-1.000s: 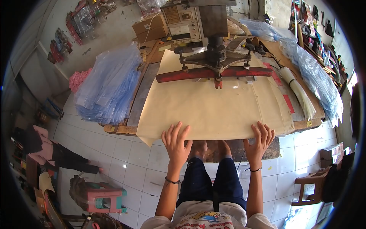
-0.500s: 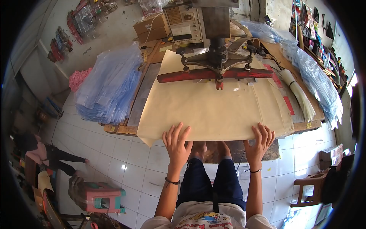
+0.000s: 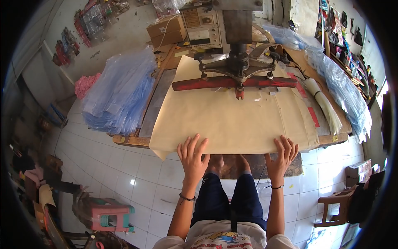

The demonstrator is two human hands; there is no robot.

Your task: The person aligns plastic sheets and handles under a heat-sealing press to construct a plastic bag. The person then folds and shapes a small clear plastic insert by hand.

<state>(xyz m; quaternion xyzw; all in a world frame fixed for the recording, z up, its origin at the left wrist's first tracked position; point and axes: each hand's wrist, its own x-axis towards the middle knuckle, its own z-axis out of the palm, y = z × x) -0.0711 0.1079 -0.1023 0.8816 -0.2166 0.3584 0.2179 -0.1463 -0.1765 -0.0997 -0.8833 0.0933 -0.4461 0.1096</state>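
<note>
A large tan sheet [image 3: 224, 120] lies over the worktable under a press head with a long red bar [image 3: 199, 84]. Both hands rest at its front edge. My left hand [image 3: 192, 157] has its fingers spread on top of the sheet, left of the middle, with the thumb at the edge. Near the sheet's right front, my right hand [image 3: 282, 157] lies the same way, fingers apart and thumb at the edge. The bar crosses above the back part of the sheet.
Clear plastic sheets [image 3: 118, 91] are piled on the left; more plastic [image 3: 340, 79] and a tied pale bundle [image 3: 323, 103] lie right. A control box [image 3: 203, 29] stands behind. Stools [image 3: 110, 213] and a person [image 3: 35, 174] are at lower left.
The person at the lower left has moved further down and left. Both my hands stay on the sheet's front edge; the view has shifted slightly.
</note>
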